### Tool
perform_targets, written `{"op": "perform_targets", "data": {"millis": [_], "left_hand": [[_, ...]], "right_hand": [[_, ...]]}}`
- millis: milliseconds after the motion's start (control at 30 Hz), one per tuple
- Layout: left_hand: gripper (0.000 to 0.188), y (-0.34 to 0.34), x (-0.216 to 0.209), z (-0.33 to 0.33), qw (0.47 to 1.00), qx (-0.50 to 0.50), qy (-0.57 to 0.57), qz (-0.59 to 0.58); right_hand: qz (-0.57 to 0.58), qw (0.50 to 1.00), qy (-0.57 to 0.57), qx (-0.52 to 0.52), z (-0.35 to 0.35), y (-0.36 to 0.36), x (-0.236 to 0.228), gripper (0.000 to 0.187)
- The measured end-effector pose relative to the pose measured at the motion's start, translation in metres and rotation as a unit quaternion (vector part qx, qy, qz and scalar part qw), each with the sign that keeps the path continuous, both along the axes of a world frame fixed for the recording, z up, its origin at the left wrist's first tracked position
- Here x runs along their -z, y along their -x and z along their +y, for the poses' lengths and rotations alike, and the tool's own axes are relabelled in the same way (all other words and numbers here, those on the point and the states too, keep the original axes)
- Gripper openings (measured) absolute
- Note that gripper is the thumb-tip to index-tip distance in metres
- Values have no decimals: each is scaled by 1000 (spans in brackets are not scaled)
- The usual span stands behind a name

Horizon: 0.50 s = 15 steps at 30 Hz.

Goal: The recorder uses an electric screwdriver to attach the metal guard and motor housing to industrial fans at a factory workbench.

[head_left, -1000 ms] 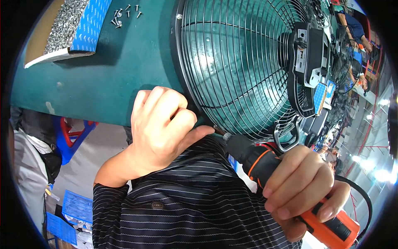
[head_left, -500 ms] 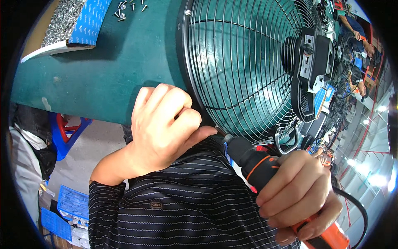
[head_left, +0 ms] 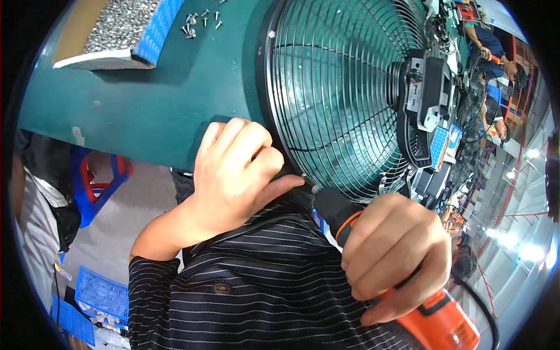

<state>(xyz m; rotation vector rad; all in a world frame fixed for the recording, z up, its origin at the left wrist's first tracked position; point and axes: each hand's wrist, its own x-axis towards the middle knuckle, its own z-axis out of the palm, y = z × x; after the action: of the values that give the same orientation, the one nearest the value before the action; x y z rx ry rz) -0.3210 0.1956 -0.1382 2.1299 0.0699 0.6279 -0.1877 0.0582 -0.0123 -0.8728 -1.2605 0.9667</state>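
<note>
The right hand [head_left: 396, 254] had come closer to the left hand [head_left: 236, 175] since the earlier frame, and it covered more of the black front end of the power driver [head_left: 440, 321]. Nearest, below both hands, was the wearer's dark striped shirt [head_left: 256, 291]. The right hand was wrapped firmly around the orange and black driver, whose nose pointed up toward the left thumb; a black cable [head_left: 487, 309] curved away to the right of that hand. The left hand had its fingers curled in and its thumb stretched out to the rim of the black fan cage [head_left: 344, 96]; whether it pinched anything there could not be told. The cage lay just beyond the two hands, its lower edge between them, with a black control housing [head_left: 429, 93] above the right hand. Under the cage, and running out to the left of the left hand, was the green table [head_left: 116, 125]. Beyond the left hand lay some loose screws [head_left: 203, 22], and to their left an open box [head_left: 153, 38] full of screws. A blue and red stool [head_left: 84, 192] stood on the floor to the left of the left hand. Farthest off, beyond the right hand, was a co-worker [head_left: 487, 46].
</note>
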Motion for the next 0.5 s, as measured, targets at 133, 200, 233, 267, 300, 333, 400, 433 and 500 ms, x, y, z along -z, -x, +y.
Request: {"op": "perform_targets", "data": {"millis": [133,200,233,267,300,333,400,433,500], "left_hand": [[49,-2,-5,1,1000,11,-26,0],[52,-5,-11,-1,998,18,-46,-36],[52,-4,-17,-2,996,20,-75,-46],[52,-6,-21,-2,993,25,-101,-61],[52,-6,-25,-4,991,24,-106,-76],[52,-10,-35,-8,988,45,-117,-86],[51,-20,-52,-23,980,101,-123,-118],[49,-29,-62,-33,973,147,-123,-129],[52,-48,-77,-62,960,230,-102,-122]], "right_hand": [[-9,998,-64,22,-20,-2,-11,29],[39,985,-128,110,-45,6,-22,4],[58,982,-170,57,-60,-4,-28,3],[103,966,-199,128,-78,3,-33,12],[155,941,-235,189,-94,9,-33,21],[198,906,-273,256,-113,16,-35,29],[203,861,-306,351,-154,22,-39,45],[201,838,-308,402,-170,30,-42,48],[173,794,-315,491,-207,42,-39,55]]}}
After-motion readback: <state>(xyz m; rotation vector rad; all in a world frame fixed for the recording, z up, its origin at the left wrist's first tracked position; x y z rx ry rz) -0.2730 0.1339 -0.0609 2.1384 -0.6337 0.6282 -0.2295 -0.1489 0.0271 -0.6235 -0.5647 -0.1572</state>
